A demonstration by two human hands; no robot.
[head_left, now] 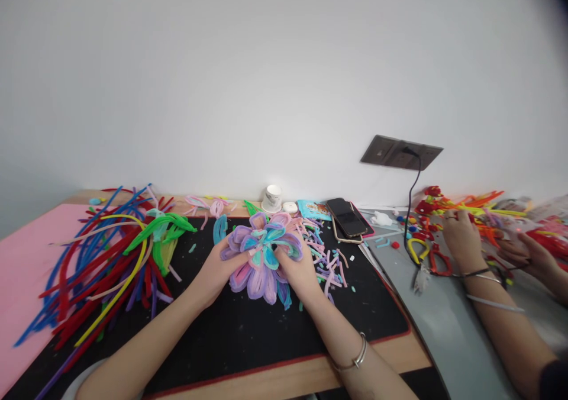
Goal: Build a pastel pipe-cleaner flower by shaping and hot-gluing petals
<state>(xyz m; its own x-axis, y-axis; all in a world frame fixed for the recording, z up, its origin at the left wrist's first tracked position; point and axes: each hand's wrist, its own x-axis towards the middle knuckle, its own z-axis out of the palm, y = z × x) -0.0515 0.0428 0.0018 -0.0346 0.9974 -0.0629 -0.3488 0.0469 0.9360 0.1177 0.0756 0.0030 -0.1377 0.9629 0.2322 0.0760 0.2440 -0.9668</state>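
Between my hands is a large pipe-cleaner flower (257, 276) with layered petals in purple, pink, teal and blue, held above the black mat. My left hand (219, 273) grips its left side, with the thumb lying over the petals toward the centre. On the other side my right hand (298, 270) clasps the flower, its thumb pressed near the middle. Most of my fingers are hidden behind the petals. Short pastel pipe-cleaner pieces (331, 267) lie scattered to the right of the flower, and a teal loop piece (219, 228) is behind my left hand.
A heap of long coloured pipe cleaners (106, 258) spreads at left over a pink sheet (26, 270). Along the wall stand a paper cup (272, 199) and a phone (347, 217). At right, another person's hands (464, 240) work near pliers (418, 251) and a hanging cable (410, 202).
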